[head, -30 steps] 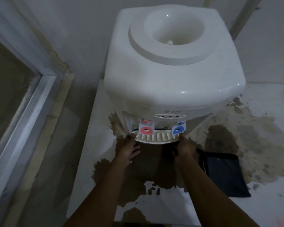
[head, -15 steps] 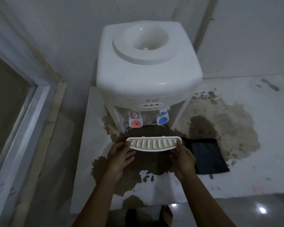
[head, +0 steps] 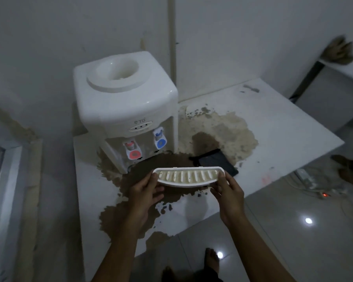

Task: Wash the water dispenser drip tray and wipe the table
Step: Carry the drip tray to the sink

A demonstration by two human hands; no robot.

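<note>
Feet (head: 211, 259) show at the bottom edge on the glossy tiled floor (head: 293, 231), just in front of the low white table (head: 283, 127). Above them, both forearms reach forward. The left hand (head: 145, 192) clasps the left end of the drip tray (head: 189, 177), and the right hand (head: 229, 193) clasps its right end, fingers curled under and thumbs on the rim. The slotted white tray is held in the air, level, over the table's front part and clear of the water dispenser (head: 124, 104). Below it a brown puddle (head: 135, 208) spreads across the tabletop toward the front edge. A dark cloth (head: 214, 160) lies just behind the tray, partly hidden by it. Farther back the dispenser stands at the table's left rear with its red tap (head: 132, 151) and blue tap (head: 160, 139) facing forward, and a paler dried stain (head: 228, 131) lies to its right. A power strip (head: 314, 184) sits on the floor at right.
</note>
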